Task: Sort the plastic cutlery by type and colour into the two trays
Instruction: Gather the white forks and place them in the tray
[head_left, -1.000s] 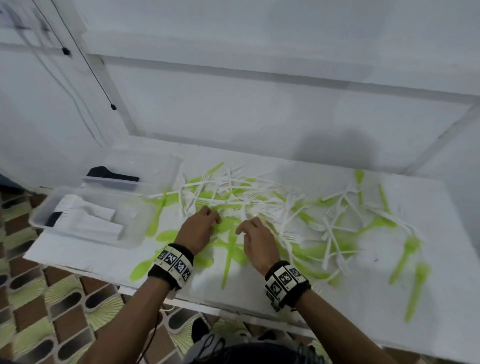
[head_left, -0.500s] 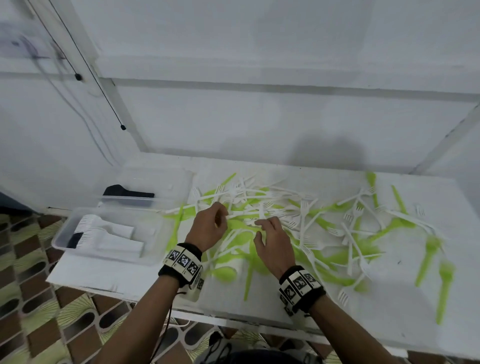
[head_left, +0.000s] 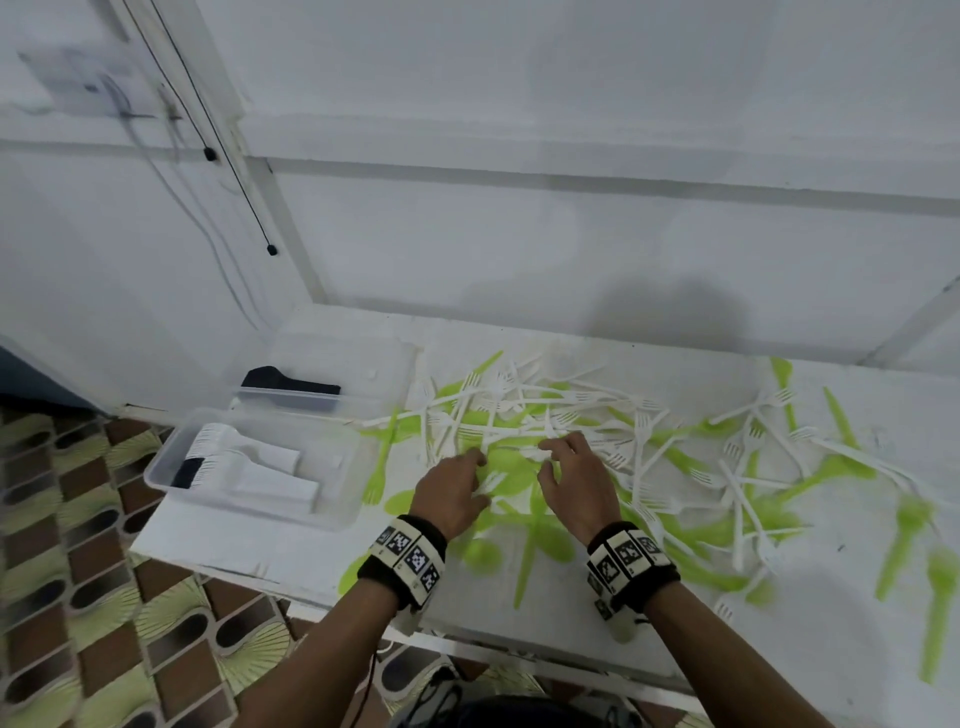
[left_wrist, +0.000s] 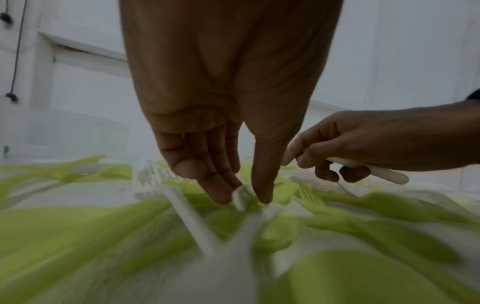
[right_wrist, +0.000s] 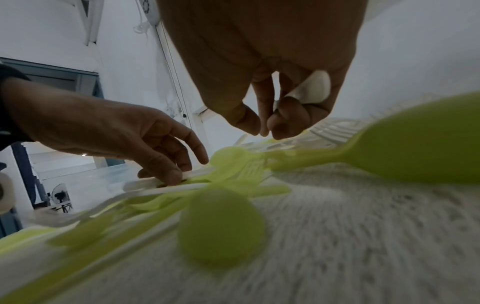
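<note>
At frame centre, the left hand (head_left: 453, 493) pinches a white plastic fork (left_wrist: 240, 197) in the mixed green-and-white plastic cutlery pile (head_left: 597, 447) on the white tabletop (head_left: 831, 623). The right hand (head_left: 576, 483) curls around a white plastic handle (left_wrist: 376, 171). 2 clear plastic trays (head_left: 249, 467) sit at left.

Both hands are low over the heap of white and green cutlery (head_left: 597, 441) on the white table (head_left: 675, 639) — the left hand (head_left: 451, 493) beside the right hand (head_left: 576, 480). Past the left hand's fingers stand two clear trays (head_left: 332, 499), well apart from the right hand.
</note>
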